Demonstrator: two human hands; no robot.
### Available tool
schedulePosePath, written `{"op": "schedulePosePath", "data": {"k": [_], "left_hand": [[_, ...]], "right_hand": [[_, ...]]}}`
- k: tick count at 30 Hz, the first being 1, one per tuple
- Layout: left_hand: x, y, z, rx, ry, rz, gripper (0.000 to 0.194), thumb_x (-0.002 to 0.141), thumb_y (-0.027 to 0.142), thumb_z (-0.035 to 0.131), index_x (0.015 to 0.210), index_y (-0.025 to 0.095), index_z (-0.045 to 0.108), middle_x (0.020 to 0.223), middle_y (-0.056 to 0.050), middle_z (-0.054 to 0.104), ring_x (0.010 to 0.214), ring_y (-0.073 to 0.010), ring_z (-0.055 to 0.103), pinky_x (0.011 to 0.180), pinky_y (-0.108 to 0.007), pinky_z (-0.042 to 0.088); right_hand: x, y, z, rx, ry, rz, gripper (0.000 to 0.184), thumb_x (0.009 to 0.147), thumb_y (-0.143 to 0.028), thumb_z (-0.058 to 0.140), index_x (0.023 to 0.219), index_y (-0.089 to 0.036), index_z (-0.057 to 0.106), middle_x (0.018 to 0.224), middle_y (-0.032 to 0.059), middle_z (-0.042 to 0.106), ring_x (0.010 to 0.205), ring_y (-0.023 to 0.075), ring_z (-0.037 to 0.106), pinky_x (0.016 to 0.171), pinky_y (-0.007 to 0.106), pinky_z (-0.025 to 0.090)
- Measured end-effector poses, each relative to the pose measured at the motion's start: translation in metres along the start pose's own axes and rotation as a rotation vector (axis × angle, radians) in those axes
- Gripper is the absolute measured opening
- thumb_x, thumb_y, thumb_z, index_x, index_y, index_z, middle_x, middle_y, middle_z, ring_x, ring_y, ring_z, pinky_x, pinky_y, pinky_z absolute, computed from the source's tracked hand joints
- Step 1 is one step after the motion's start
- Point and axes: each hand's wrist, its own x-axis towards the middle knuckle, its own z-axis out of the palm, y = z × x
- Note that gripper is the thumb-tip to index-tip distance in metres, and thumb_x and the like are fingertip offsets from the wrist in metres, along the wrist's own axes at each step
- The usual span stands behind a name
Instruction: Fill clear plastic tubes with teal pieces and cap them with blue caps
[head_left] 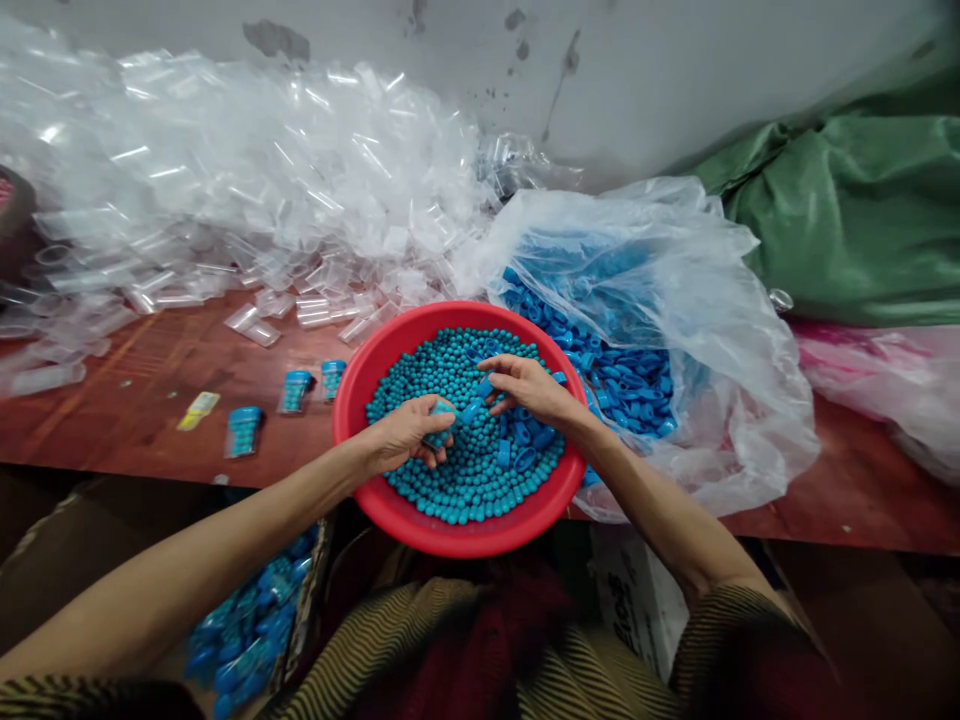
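Above a red basin (457,540), my left hand (405,432) is closed around a small clear container (441,424) filled with blue balls. My right hand (529,387) faces it from the other side, its thumb and fingers pinching a blue cap (486,386). Another blue cap (471,411) shows between the two hands; whether it is held I cannot tell. Small turquoise balls (450,500) fill the basin, and several loose blue caps (525,437) lie on them at the right side.
Clear empty containers (322,305) are heaped along the wall at the left. Capped, filled containers (244,432) stand left of the basin near a yellow tag (199,410). At the right, a plastic bag (750,400) spills blue caps (630,385). Below, a box holds filled containers (255,620).
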Motion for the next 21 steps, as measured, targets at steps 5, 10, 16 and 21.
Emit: {"op": "schedulePosePath", "data": {"k": [5,10,16,21], "left_hand": [[0.001,-0.001,0.005,0.112,0.073,0.044,0.037,0.074,0.036,0.062,0.101,0.020,0.043,0.060,0.006,0.055,0.040,-0.0095,0.053,0.032,-0.016,0.037],[0.002,-0.004,0.006,0.170,0.094,0.173,0.035,0.070,0.032,0.066,0.095,0.020,0.044,0.059,0.008,0.052,0.040,-0.0081,0.051,0.033,-0.016,0.037],[-0.008,-0.001,0.001,0.063,-0.129,0.247,0.034,0.066,0.022,0.071,0.094,0.017,0.053,0.070,0.002,0.061,0.061,-0.0106,0.061,0.047,-0.017,0.043],[-0.017,0.003,-0.008,-0.143,-0.342,0.214,0.040,0.070,0.026,0.071,0.105,0.017,0.054,0.082,-0.004,0.066,0.073,-0.0156,0.065,0.056,-0.021,0.046]], "right_hand": [[-0.003,0.002,-0.004,0.099,0.158,-0.038,0.018,0.078,-0.022,0.053,0.096,-0.016,0.056,0.080,0.0010,0.059,0.068,0.0132,0.062,0.058,0.028,0.055],[-0.012,-0.001,0.001,-0.648,0.313,-0.394,0.014,0.084,-0.024,0.056,0.095,-0.015,0.058,0.087,0.0053,0.060,0.082,0.0169,0.057,0.074,0.030,0.048],[-0.006,0.003,0.027,-1.391,0.006,-0.281,0.018,0.092,-0.023,0.043,0.093,-0.014,0.058,0.094,0.0119,0.058,0.083,0.0210,0.055,0.058,0.027,0.040],[0.011,0.009,0.029,-1.401,-0.247,-0.414,0.026,0.093,-0.011,0.031,0.098,-0.014,0.056,0.095,0.0103,0.059,0.080,0.0177,0.054,0.063,0.027,0.039]]}}
